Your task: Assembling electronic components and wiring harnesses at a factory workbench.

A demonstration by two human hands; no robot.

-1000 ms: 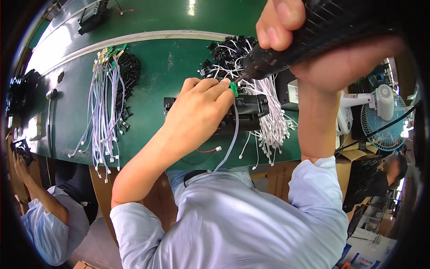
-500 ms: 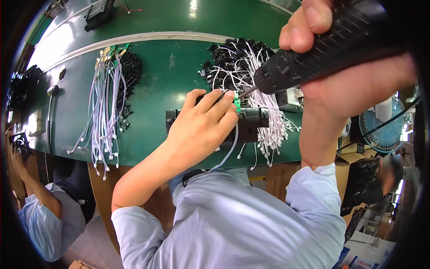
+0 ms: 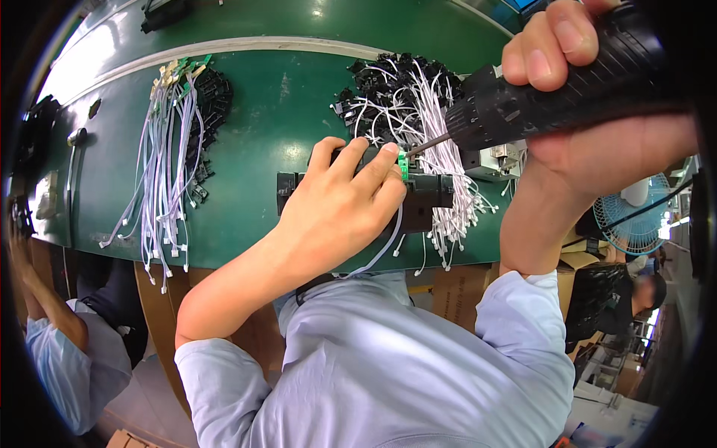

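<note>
My right hand (image 3: 590, 145) is wrapped round a thick black electric screwdriver (image 3: 553, 97). Its thin bit slants down to the left, and the tip is at the edge of a small green circuit board (image 3: 404, 166); whether it sits in a screw cannot be told. The board stands on a long black plastic housing (image 3: 433, 193) lying on the green table. Over the housing's middle my left hand (image 3: 343, 194) presses down, fingers bent and the index fingertip beside the board. A pale cable (image 3: 385, 250) runs from under that hand toward the table's near edge.
Just behind the housing lies a heap of black parts with white cables (image 3: 429, 97). Another bundle of cables with black parts (image 3: 168, 149) lies at the left. A grey metal box (image 3: 493, 160) stands right of the heap. A co-worker (image 3: 75, 358) sits at the far left.
The screwdriver and my right hand have shifted slightly right and down in the picture. The view itself has moved a little; my left hand stays on the housing.
</note>
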